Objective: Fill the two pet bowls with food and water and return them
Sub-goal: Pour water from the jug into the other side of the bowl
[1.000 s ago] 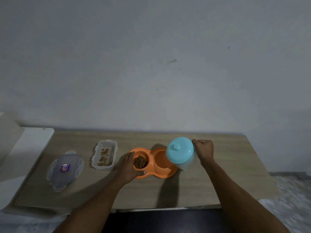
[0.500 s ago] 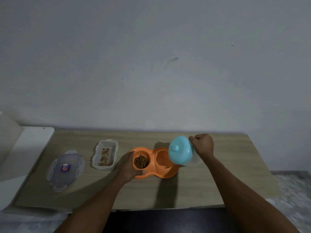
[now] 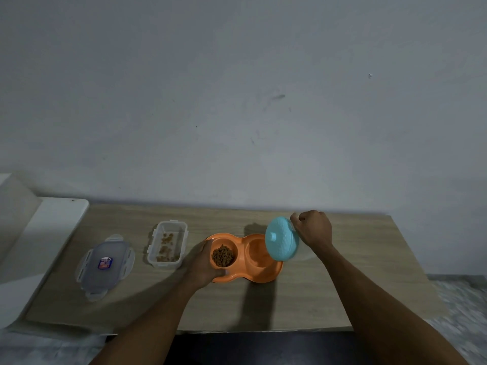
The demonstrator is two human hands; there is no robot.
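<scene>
An orange double pet bowl [image 3: 266,272] sits mid-table. Its left cup holds brown kibble [image 3: 223,255]. Its right cup [image 3: 259,252] looks bare; I cannot tell if any water is in it. My left hand [image 3: 201,262] grips the bowl's left end, thumb on the front rim. My right hand [image 3: 313,229] is closed on the handle of a clear jug with a teal lid [image 3: 282,239]. The jug is tipped steeply to the left, its lid over the right cup.
A clear food container [image 3: 168,243] with a little kibble stands left of the bowl. Its lid [image 3: 105,266] lies flat further left. A white surface [image 3: 34,248] adjoins the wooden table [image 3: 355,299] on the left. A grey wall rises behind.
My right hand has tipped the jug further to the left over the right cup, so its lid faces me more. My left hand stays on the bowl.
</scene>
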